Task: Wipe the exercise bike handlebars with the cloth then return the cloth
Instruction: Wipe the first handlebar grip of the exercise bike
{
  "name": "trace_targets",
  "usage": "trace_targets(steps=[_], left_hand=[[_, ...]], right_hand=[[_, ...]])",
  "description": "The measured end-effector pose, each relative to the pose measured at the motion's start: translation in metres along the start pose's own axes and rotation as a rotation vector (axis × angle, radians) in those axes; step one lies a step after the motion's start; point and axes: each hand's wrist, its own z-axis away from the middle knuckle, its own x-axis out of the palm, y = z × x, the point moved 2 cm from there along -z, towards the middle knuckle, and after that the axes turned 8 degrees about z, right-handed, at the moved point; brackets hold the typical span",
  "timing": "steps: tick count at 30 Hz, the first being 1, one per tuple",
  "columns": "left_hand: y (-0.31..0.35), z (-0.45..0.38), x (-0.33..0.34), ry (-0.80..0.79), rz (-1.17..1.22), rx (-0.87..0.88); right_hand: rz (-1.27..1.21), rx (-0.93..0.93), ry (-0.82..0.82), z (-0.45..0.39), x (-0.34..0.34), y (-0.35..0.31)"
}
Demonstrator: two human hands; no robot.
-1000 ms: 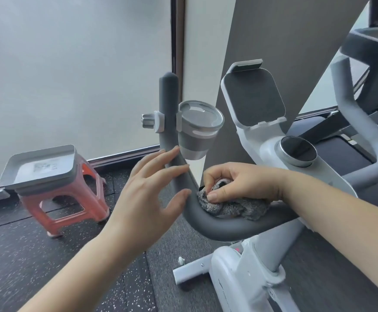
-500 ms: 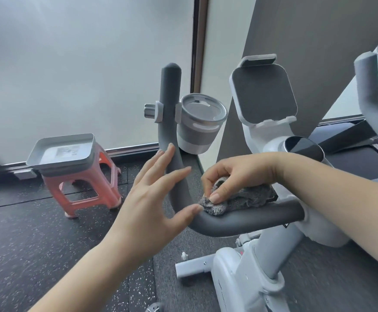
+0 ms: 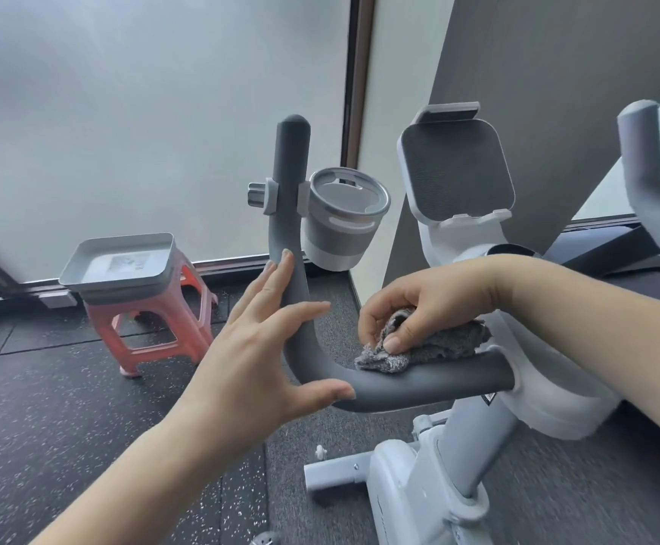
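Scene: An exercise bike's grey handlebar (image 3: pixel 300 340) is being wiped by a person, viewed from a head-worn camera.
Right hand: The right hand (image 3: pixel 434 304) is curled round a grey cloth (image 3: pixel 430 350), which is pinched between thumb and fingers and pressed on the top of the bar's horizontal run, near the stem.
Left hand: The left hand (image 3: pixel 257 348) is held spread, fingers straight and apart; its fingertips lie against the upright part of the bar and the thumb against the underside of the bend, nothing being gripped.
Change: Over the last second the cloth has been shifted little along the bar, staying on the horizontal run, while the left hand has been brought in to touch the curve.
Meaning: The bar appears to be steadied for wiping; the bend and the upright, with its clamped cup holder (image 3: pixel 344 222), are judged still to be wiped.
Return point: A grey tray (image 3: pixel 120 265) is seen on a pink stool (image 3: pixel 151 328) well apart to the left; it is probably where the cloth belongs.
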Motion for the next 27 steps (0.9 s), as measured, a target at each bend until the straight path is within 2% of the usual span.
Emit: trace_targets(steps=[7,15,27], left_hand=[[-0.004,-0.001,0.002,0.015,-0.034,-0.012],[-0.004,-0.001,0.005,0.020,-0.021,0.005],[-0.004,0.001,0.008,0.079,-0.011,0.011]], right_hand=[[0.075,0.035,-0.005,0.014,-0.003,0.004],[0.343,0.156,0.001,0.023,-0.010,-0.004],[0.427,0.328,0.163,0.045,0.002,-0.003]])
